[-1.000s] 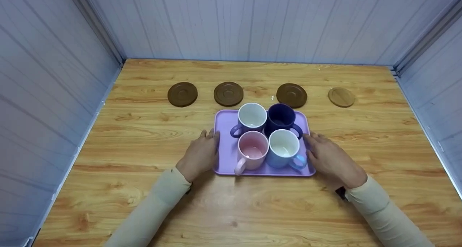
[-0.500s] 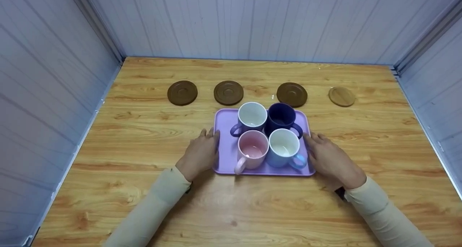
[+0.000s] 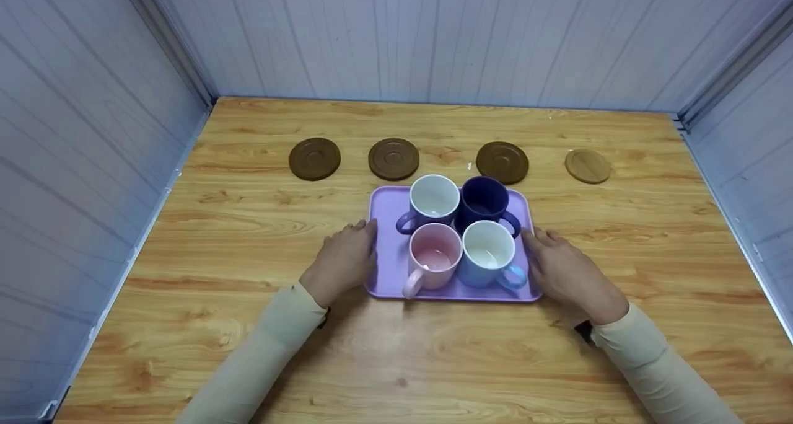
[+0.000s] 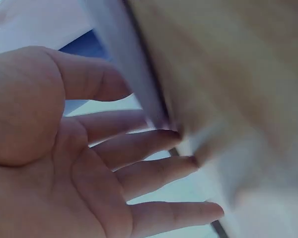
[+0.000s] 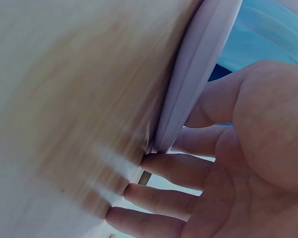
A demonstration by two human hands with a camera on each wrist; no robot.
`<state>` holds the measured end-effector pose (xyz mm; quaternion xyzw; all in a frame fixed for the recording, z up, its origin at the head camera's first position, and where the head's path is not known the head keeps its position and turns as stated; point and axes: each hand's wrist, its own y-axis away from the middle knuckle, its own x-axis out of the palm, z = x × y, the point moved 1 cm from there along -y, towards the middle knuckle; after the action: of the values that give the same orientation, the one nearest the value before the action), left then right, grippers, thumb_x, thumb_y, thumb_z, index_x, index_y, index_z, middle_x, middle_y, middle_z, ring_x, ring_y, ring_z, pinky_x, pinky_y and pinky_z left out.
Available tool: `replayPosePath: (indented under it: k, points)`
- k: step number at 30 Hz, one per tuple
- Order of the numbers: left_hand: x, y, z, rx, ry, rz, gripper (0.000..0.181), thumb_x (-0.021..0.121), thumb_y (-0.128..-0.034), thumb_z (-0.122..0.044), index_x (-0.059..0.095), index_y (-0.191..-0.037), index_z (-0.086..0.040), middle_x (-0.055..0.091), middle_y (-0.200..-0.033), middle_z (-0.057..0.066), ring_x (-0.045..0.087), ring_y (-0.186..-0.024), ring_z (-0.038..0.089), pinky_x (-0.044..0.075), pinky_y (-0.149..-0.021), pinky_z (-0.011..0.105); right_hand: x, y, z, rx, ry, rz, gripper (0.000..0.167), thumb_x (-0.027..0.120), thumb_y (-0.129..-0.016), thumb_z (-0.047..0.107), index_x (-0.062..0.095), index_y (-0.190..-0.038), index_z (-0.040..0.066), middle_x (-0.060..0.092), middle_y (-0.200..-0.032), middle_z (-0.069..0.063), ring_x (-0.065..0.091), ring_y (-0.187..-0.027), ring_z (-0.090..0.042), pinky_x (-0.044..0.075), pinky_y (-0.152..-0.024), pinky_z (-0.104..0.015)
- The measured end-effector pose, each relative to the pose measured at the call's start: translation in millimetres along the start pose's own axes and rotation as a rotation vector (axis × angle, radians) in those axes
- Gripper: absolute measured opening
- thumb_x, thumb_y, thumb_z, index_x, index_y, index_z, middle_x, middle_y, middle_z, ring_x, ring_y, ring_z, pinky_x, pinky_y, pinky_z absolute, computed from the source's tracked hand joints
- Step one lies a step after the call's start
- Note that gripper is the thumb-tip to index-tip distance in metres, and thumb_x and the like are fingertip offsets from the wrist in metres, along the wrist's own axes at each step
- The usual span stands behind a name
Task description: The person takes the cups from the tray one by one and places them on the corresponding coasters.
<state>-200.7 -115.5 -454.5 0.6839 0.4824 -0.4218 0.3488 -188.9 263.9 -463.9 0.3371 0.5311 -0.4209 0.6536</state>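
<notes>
A light purple tray (image 3: 388,256) lies on the wooden table with mugs grouped on it. They are a white-lined mug with a dark purple handle (image 3: 432,199), a dark blue mug (image 3: 483,202), a pink mug (image 3: 435,258) and a light blue mug with a white inside (image 3: 487,254). My left hand (image 3: 346,255) holds the tray's left edge, thumb at the rim. At the right edge, my right hand (image 3: 567,272) holds the tray in the same way. Both wrist views show the other fingertips touching the table beside the rim.
Behind the tray, three dark brown round coasters (image 3: 315,159) and one smaller, lighter wooden coaster (image 3: 587,166) lie in a row. Pale panel walls (image 3: 409,39) enclose the back and sides of the table (image 3: 260,219).
My left hand's fingers have drawn in against the tray's left edge; they were more spread before. The right hand, the tray and the mugs have hardly moved.
</notes>
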Motion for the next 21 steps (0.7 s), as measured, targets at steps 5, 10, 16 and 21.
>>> replayPosePath:
  k: [5,10,16,21]
  points:
    - [-18.4,3.9,-8.7,0.038,0.165,-0.148,0.046,0.055,-0.1028,-0.011,0.053,-0.145,0.008,0.066,-0.131,0.027,0.067,-0.118,0.034,0.055,-0.1,0.049,0.2,0.3,-0.2,-0.001,0.0,0.0,0.051,0.053,-0.101,0.01,0.048,-0.148,-0.009,0.051,-0.147,-0.034,0.05,-0.132,-0.056,0.041,-0.109,-0.065]
    - [-27.8,1.9,-21.7,0.048,0.3,-0.252,0.043,0.062,-0.1023,-0.018,0.06,-0.139,0.004,0.069,-0.129,0.024,0.068,-0.118,0.034,0.055,-0.1,0.046,-1.1,0.0,-0.6,-0.014,0.006,-0.015,0.05,0.052,-0.102,0.009,0.049,-0.147,-0.01,0.052,-0.146,-0.034,0.051,-0.13,-0.056,0.043,-0.108,-0.065]
    - [-25.7,-5.5,-33.1,0.088,0.374,-0.25,0.037,0.064,-0.1025,-0.022,0.066,-0.13,0.003,0.072,-0.12,0.021,0.07,-0.113,0.034,0.056,-0.098,0.044,-0.4,-0.7,-0.2,-0.013,0.004,-0.019,0.05,0.052,-0.102,0.01,0.048,-0.147,-0.011,0.052,-0.146,-0.034,0.051,-0.131,-0.056,0.042,-0.108,-0.065]
    - [-19.1,-9.9,-34.3,0.097,0.409,-0.222,0.031,0.066,-0.1019,-0.022,0.069,-0.123,0.001,0.075,-0.114,0.016,0.072,-0.108,0.027,0.057,-0.096,0.04,0.3,0.2,0.3,-0.009,-0.004,-0.012,0.05,0.051,-0.102,0.01,0.048,-0.147,-0.011,0.051,-0.147,-0.034,0.051,-0.131,-0.058,0.042,-0.108,-0.065]
